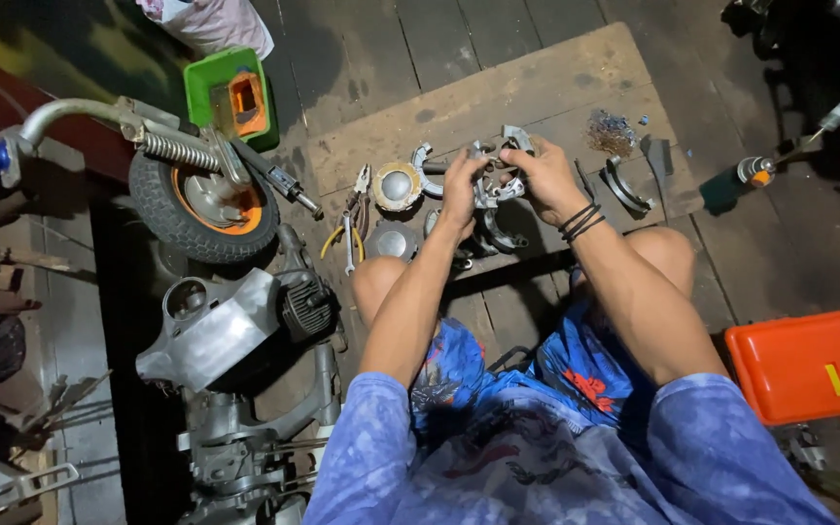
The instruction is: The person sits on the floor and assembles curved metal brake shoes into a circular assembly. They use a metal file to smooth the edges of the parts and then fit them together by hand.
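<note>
From the head camera, looking down past blue patterned shorts and bare knees, both hands meet over a wooden board (537,83) laid on the dark plank floor. The left hand (461,187) has its fingers curled and pinched on the near edge of a grey metal brake assembly (494,183), a round plate with curved shoes, held up just above the board. The right hand (544,175), with dark bands at the wrist, closes its fingers on the far side of the same assembly, so the part sits between the two hands. On the board just left of them lie a round metal drum cap (397,186) and yellow-handled pliers (350,228); a loose curved brake shoe (624,187) lies to the right. Farther left a small wheel with an orange rim (208,204) leans by a scooter's grey engine housing (211,331), behind it a green bin (227,95). An orange toolbox (809,362) sits at the right edge
</note>
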